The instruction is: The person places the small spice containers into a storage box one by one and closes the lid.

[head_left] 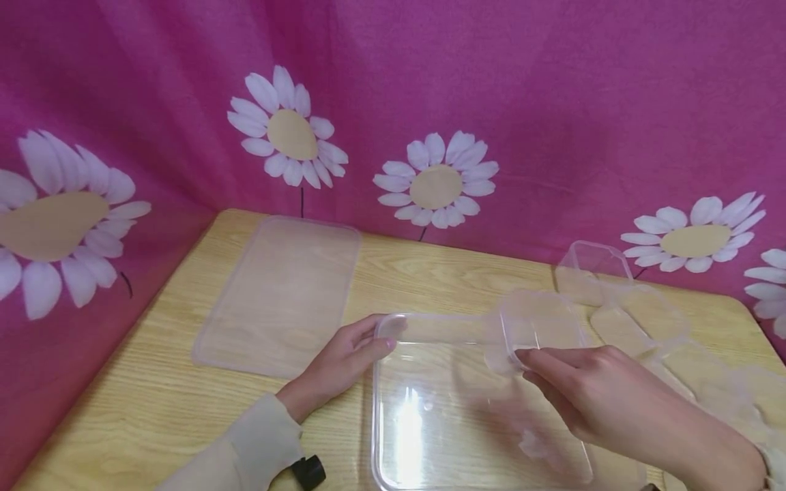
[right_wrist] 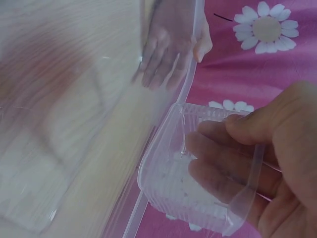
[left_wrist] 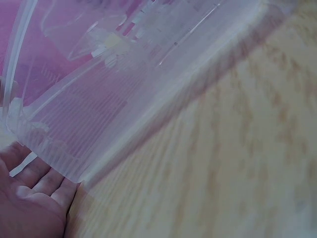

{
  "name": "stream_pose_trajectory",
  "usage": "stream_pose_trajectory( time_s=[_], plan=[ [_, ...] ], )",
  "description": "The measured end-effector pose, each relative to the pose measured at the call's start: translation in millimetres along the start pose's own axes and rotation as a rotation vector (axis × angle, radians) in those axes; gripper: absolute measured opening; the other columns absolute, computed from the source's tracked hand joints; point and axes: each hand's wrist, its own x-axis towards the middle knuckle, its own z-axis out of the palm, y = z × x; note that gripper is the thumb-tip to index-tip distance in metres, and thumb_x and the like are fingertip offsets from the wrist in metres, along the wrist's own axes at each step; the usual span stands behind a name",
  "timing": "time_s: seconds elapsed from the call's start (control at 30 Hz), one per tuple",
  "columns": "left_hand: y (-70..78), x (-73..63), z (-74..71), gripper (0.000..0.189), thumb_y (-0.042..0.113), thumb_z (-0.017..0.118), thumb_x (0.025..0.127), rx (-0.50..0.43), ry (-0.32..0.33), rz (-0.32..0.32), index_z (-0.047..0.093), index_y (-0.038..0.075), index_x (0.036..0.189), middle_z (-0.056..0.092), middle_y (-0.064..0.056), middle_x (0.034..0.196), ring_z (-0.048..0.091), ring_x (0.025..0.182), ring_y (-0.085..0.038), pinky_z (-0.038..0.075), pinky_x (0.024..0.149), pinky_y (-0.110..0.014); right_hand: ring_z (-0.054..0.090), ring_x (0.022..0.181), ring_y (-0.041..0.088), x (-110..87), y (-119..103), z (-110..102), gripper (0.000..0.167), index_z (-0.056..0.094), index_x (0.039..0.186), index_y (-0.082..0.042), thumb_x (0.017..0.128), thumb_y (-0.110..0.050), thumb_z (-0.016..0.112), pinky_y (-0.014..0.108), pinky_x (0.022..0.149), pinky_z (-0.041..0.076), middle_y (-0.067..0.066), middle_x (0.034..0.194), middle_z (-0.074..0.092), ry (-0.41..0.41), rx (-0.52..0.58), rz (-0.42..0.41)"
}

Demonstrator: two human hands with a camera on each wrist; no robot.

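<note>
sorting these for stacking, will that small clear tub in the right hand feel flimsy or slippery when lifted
Probably light and a bit flexible: the small clear tub has thin see-through walls, though its ribbed sides likely add stiffness. The right hand pinches it by the rim alone, which suggests little weight. Its glossy plastic may be slick.

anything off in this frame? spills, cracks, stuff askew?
Nothing stands out. The right hand holds a small clear container over the large clear tub, whose corner the left hand touches. The flat lid lies on the table, spare containers at the right. No visible spills or cracks.
</note>
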Motion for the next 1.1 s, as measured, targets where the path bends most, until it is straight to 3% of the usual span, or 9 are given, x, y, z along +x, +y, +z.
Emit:
stream_pose_trajectory(
  time_s=[0.27, 0.5, 0.73, 0.87, 1.03, 1.1],
  plan=[
    [0.7, -1.9, 0.7, 0.045, 0.027, 0.054, 0.107, 0.014, 0.008, 0.014, 0.053, 0.009, 0.148, 0.058, -0.016, 0.149, 0.055, 0.137, -0.032, 0.045, 0.117, -0.048, 0.050, 0.060, -0.008, 24.6, -1.2, 14.7, 0.042, 0.070, 0.102, -0.011, 0.110, -0.030, 0.034, 0.015, 0.055, 0.049, -0.018, 0.074, 0.060, 0.082, 0.129, -0.105],
    [2.2, -1.4, 2.4, 0.042, 0.033, 0.048, 0.110, 0.016, 0.010, 0.028, 0.056, 0.014, 0.147, 0.060, -0.007, 0.150, 0.053, 0.143, -0.026, 0.039, 0.123, -0.050, 0.048, 0.058, -0.010, 39.7, -11.4, 23.6, 0.043, 0.070, 0.098, -0.011, 0.107, -0.027, 0.032, 0.013, 0.056, 0.050, -0.018, 0.074, 0.064, 0.083, 0.131, -0.120],
    [1.4, -0.4, 2.1, 0.041, 0.033, 0.044, 0.112, 0.036, 0.007, 0.054, 0.056, 0.014, 0.147, 0.059, -0.007, 0.152, 0.055, 0.141, -0.027, 0.038, 0.124, -0.049, 0.042, 0.054, -0.008, 49.9, -21.8, 28.0, 0.033, 0.068, 0.101, -0.011, 0.105, -0.023, 0.038, 0.007, 0.052, 0.040, -0.019, 0.072, 0.061, 0.115, 0.187, -0.205],
    [1.7, -0.2, 0.9, 0.041, 0.034, 0.044, 0.112, 0.029, 0.000, 0.041, 0.055, 0.016, 0.147, 0.058, -0.006, 0.153, 0.054, 0.143, -0.026, 0.038, 0.124, -0.049, 0.044, 0.054, -0.008, 54.2, -24.1, 31.6, 0.034, 0.068, 0.102, -0.013, 0.106, -0.026, 0.037, 0.008, 0.052, 0.040, -0.020, 0.075, 0.063, 0.075, 0.193, -0.203],
    [0.6, -0.1, 0.2, 0.041, 0.036, 0.043, 0.112, 0.042, 0.006, 0.032, 0.056, 0.019, 0.147, 0.060, -0.003, 0.150, 0.054, 0.142, -0.024, 0.038, 0.123, -0.048, 0.044, 0.058, -0.007, 61.8, -23.4, 38.2, 0.006, 0.064, 0.099, -0.015, 0.097, -0.012, 0.060, 0.010, 0.053, 0.041, -0.018, 0.071, 0.057, 0.001, 0.216, -0.237],
    [-0.1, -0.2, 0.0, 0.040, 0.036, 0.043, 0.112, 0.039, 0.009, 0.033, 0.057, 0.020, 0.146, 0.062, -0.003, 0.148, 0.054, 0.142, -0.023, 0.039, 0.122, -0.047, 0.039, 0.058, -0.007, 65.2, -23.9, 41.3, 0.014, 0.060, 0.095, -0.017, 0.089, -0.008, 0.069, 0.010, 0.053, 0.038, -0.017, 0.068, 0.051, -0.036, 0.225, -0.254]
  ],
)
